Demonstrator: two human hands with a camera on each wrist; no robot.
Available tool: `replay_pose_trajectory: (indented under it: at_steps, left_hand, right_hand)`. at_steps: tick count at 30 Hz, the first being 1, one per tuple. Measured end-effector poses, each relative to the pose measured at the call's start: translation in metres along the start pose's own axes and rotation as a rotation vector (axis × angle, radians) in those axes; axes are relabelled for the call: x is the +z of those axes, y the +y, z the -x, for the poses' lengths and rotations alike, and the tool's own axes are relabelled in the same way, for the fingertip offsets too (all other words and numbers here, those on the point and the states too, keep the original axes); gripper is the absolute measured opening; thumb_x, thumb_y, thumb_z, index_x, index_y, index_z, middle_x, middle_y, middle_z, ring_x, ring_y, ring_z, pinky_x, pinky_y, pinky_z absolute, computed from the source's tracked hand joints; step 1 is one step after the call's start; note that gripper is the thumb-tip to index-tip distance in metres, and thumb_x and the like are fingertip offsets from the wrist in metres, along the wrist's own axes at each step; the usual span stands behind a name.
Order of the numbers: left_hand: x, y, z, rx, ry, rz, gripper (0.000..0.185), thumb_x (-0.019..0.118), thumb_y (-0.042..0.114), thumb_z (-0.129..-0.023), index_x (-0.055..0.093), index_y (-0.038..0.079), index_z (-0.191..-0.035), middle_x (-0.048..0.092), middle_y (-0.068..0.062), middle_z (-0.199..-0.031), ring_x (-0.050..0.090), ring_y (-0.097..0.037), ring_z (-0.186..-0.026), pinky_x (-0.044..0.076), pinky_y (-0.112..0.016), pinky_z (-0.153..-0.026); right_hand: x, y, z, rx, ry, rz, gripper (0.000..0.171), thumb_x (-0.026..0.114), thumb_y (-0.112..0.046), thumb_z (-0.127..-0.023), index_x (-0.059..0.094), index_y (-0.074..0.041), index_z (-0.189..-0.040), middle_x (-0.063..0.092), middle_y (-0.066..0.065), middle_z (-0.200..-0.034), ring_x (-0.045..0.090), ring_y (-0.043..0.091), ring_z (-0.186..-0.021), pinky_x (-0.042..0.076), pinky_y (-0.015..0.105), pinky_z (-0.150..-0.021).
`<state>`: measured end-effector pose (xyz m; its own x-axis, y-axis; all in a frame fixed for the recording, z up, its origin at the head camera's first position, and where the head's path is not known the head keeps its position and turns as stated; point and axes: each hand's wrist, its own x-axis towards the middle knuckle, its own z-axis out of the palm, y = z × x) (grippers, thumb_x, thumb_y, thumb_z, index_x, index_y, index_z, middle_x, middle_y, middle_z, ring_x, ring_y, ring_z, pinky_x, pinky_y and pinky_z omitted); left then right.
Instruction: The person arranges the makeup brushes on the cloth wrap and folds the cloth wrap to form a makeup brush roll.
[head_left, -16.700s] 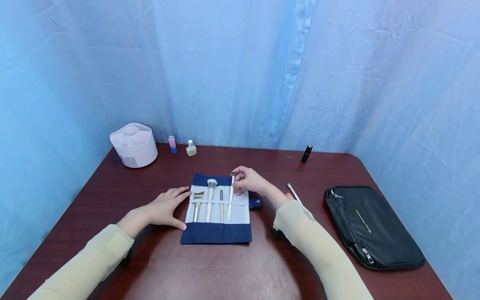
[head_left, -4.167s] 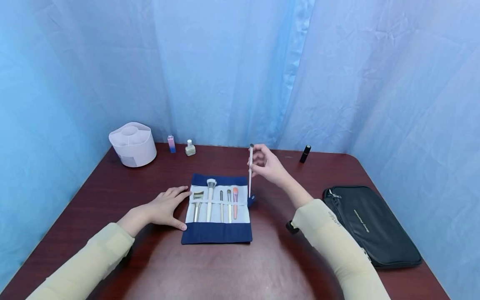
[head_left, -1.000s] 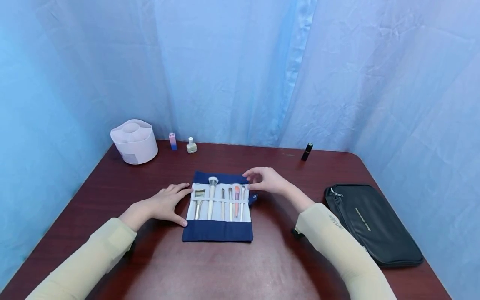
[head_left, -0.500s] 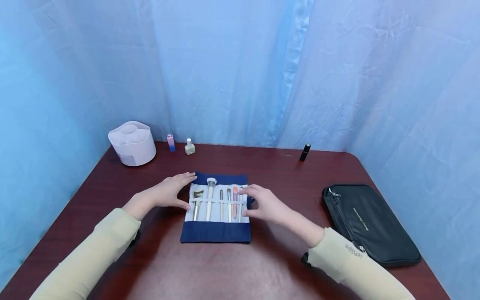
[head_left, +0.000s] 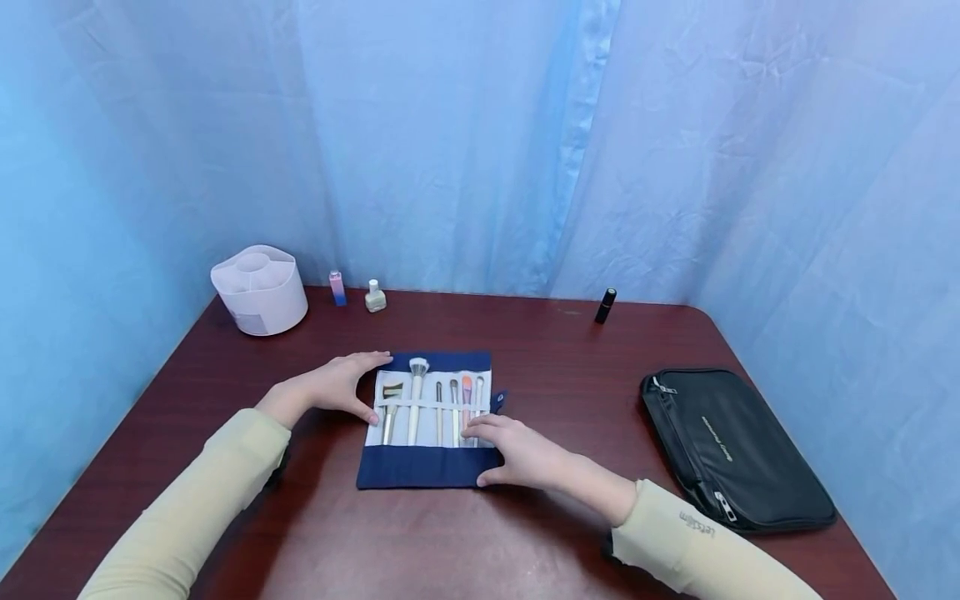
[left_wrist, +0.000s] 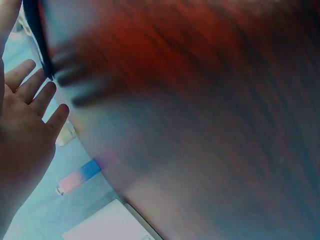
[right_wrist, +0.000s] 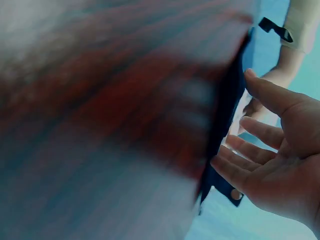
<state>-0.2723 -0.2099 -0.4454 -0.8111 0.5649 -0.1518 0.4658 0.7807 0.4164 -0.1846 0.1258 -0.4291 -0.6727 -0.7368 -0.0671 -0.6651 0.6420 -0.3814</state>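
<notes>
Right hand (head_left: 521,457) slid down the brush roll (head_left: 427,421); both hands' fingers flat, six brushes (head_left: 437,402).

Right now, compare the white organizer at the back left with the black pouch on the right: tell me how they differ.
The white organizer stands upright as a rigid tub with open compartments on top; the black pouch lies flat, looks soft, and has a zipper along its edge. The organizer sits at the far left corner near two small bottles; the pouch lies on the right, nearer the front edge. Both rest on the dark red table, and neither hand touches them.
</notes>
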Motion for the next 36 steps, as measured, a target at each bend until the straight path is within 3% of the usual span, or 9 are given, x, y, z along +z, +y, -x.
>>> replay_pose_trajectory:
  at_steps: [8,23,36]
  left_hand:
    - [0.005,0.001,0.002,0.011,0.007,-0.042,0.103,0.075,0.060,-0.068,0.033,0.009,-0.147,0.027,-0.013,-0.153,0.024,-0.033,-0.140,0.023,-0.058,-0.108]
    - [0.007,0.008,0.008,0.009,0.041,-0.085,0.094,0.072,0.062,-0.070,0.043,0.007,-0.141,0.038,-0.013,-0.146,0.033,-0.032,-0.134,0.024,-0.057,-0.107]
    - [0.009,0.012,0.018,0.057,0.084,-0.106,0.080,0.074,0.055,-0.073,0.052,0.011,-0.136,0.049,-0.011,-0.133,0.043,-0.030,-0.122,0.032,-0.055,-0.102]
  right_hand:
    - [0.006,0.005,0.001,0.004,-0.022,0.066,0.060,0.077,-0.036,-0.078,0.056,-0.015,-0.130,0.050,0.004,-0.136,0.045,0.022,-0.126,0.043,0.040,-0.099]
    - [-0.007,0.045,0.006,-0.047,-0.106,-0.066,0.063,0.074,-0.030,-0.082,0.049,-0.016,-0.138,0.040,0.002,-0.146,0.037,0.022,-0.134,0.041,0.038,-0.101]
    - [-0.019,0.072,0.014,-0.045,-0.107,-0.055,0.051,0.070,-0.016,-0.085,0.054,-0.016,-0.134,0.034,0.005,-0.151,0.031,0.026,-0.139,0.041,0.041,-0.102]
